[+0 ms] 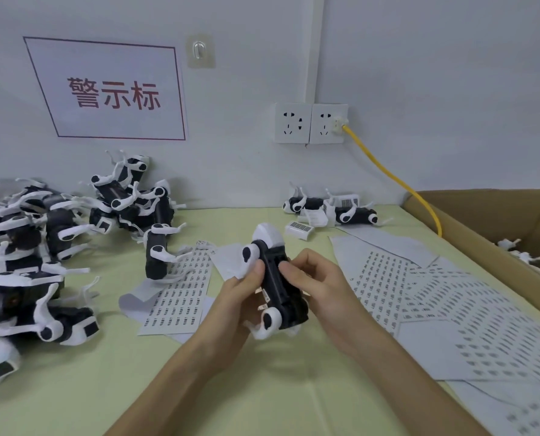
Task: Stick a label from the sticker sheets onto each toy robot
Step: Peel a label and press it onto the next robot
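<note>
A black and white toy robot point(275, 278) is held up over the table's middle, belly side toward me. My left hand point(234, 297) grips its left side, thumb on the black body. My right hand point(312, 281) holds the right side, its thumb pressing on the black belly. A sticker sheet point(177, 297) with rows of small labels lies just left of my hands. More sticker sheets point(435, 297) spread out on the right. A heap of toy robots point(42, 247) fills the left of the table, and one of them point(157, 253) stands on the left sheet's far edge.
Two toy robots point(331, 209) and small barcode boxes point(300, 229) lie by the wall. A cardboard box point(482, 221) with toy robots inside stands at the right. A yellow cable point(394, 180) runs from the wall socket point(309, 122). A green mat point(136, 388) covers the table.
</note>
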The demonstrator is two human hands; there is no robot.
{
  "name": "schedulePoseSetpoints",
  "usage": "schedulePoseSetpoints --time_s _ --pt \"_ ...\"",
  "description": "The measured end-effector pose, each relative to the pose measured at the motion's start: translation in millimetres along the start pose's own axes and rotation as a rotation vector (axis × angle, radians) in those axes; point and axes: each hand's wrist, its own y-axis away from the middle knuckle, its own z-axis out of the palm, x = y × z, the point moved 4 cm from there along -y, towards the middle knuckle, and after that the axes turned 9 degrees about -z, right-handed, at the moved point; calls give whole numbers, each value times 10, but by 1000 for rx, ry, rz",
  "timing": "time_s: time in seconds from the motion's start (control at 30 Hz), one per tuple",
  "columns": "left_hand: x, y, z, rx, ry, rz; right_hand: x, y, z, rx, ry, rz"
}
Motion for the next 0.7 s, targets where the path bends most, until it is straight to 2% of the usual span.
schedulePoseSetpoints --time_s 0.17,0.3,0.4,0.47,0.57,0.63,0.7 --pt "-10 10 -9 -51 99 -46 59 6 30 -51 -131 34" --pt "-11 -25 -65 151 154 15 75 -12 43 -44 153 -59" --pt "7 -40 -121 295 -25 101 87 13 137 -108 265 -69" --pt "15 -49 -124 320 -76 116 36 -11 89 -33 299 -71" --pt "25 -50 -100 336 -235 159 -32 -86 -178 159 48 122" --pt "26 -27 -74 365 -458 226 -53 -114 -411 239 -127 275" --pt "36 -3 -91 461 -730 300 -58 -136 -704 343 -315 358"
